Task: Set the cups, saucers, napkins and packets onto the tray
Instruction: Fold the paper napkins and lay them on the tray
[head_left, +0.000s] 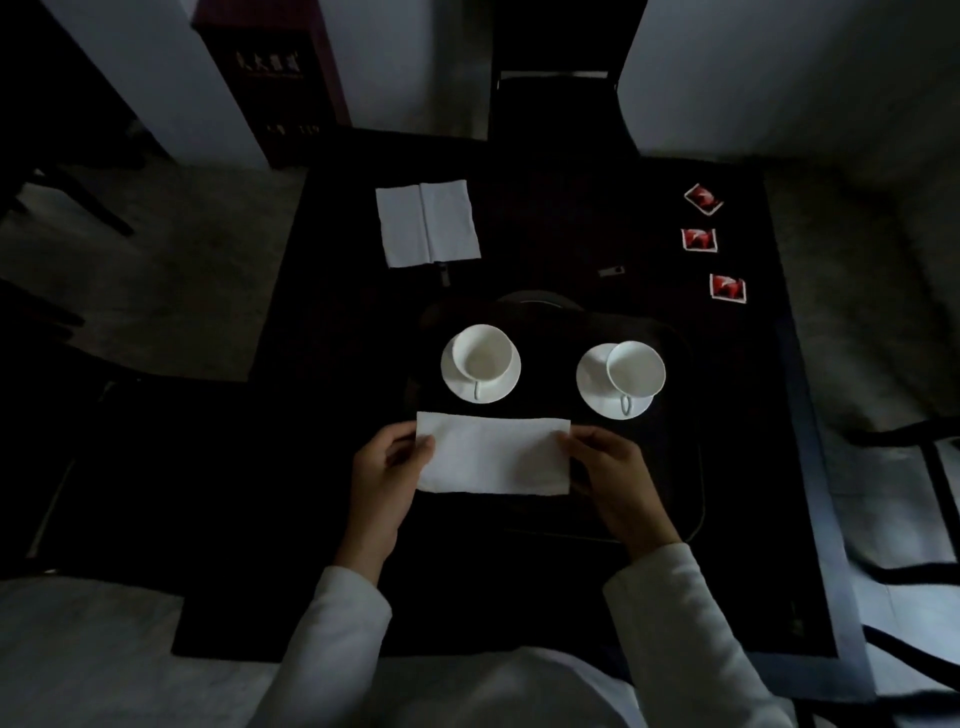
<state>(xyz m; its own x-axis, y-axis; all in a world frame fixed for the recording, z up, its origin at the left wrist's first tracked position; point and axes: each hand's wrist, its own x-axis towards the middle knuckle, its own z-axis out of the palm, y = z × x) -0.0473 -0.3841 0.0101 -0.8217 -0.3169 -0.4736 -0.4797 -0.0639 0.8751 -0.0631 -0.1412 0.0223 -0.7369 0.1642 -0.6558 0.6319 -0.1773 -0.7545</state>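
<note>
A dark tray (680, 467) lies on the black table in front of me. Two white cups stand on white saucers on its far half: the left cup (480, 353) on its saucer (457, 384), the right cup (636, 366) on its saucer (592, 384). A folded white napkin (493, 457) lies across the tray's near part. My left hand (387, 467) pinches its left end and my right hand (613, 467) pinches its right end. A second white napkin (428, 223) lies on the table at the far left. Three red packets (703, 199), (699, 240), (727, 287) lie at the far right.
A dark plate rim (530, 299) shows just beyond the tray. A small dark object (610, 271) lies on the table behind it. A dark chair (553, 93) stands at the table's far side, and a dark cabinet (270, 78) is at the back left.
</note>
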